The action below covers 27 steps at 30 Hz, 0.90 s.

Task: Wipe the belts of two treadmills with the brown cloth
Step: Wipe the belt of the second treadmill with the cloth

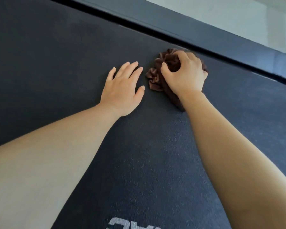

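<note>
The right hand [185, 75] is grabbing the brown cloth [156, 76]. Its fingers are curling tight round the bunched-up middle, and the thumb is hooking in from the left side. The cloth is lying all scrunched up on the dark treadmill belt [56, 63], close to the belt's far right edge. One end of it is poking out from under the right wrist, toward the near edge. The left hand [122, 90] is lying flat on the belt just beside the cloth, on its left. Its fingers are staying straight and a little spread, and it is holding nothing. A thin strip of belt is showing between its thumb and the cloth, so the two are not touching. Both bare arms are reaching in from the near edge of the belt. A grey side rail [205, 30] is running along the belt's right edge, with a dark gap between them, and a pale floor [221, 10] is showing past the rail. Some white letters [132, 223] are sitting at the near edge of the belt, but they are getting cut off, so I cannot read them.
</note>
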### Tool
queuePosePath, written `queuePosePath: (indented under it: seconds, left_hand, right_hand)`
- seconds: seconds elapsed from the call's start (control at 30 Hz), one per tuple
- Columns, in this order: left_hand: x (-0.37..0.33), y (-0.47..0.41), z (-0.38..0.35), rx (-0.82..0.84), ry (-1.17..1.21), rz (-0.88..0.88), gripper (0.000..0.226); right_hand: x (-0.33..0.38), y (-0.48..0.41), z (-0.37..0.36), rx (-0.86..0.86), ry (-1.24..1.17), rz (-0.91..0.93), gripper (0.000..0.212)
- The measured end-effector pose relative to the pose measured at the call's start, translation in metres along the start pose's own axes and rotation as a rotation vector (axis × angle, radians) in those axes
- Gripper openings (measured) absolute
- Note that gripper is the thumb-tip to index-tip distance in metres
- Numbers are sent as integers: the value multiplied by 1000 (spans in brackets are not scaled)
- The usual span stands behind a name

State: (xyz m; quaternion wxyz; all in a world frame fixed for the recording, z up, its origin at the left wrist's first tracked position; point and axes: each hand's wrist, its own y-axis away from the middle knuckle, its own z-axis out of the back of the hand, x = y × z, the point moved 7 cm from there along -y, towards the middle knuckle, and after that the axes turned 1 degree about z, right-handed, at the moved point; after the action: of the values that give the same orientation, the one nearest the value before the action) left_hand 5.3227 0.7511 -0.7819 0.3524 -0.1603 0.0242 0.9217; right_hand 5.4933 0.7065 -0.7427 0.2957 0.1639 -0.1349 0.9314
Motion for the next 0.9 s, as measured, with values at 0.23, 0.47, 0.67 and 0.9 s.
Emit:
queuePosePath:
  seconds: [0.23,0.47,0.67,0.9]
  left_hand:
    - [-4,1,1,0,18,-55,53]
    - [-73,15,-16,150,71,-303,50]
    - [-82,-11,-27,76,63,-163,54]
    - [-80,-34,-35,42,-23,-112,57]
  right_hand:
    - [-43,116,33,-134,14,-181,40]
    - [-74,156,50,-187,-28,-237,34]
    - [-89,108,50,-167,-52,-195,29]
    - [-98,38,42,-175,-101,-130,28]
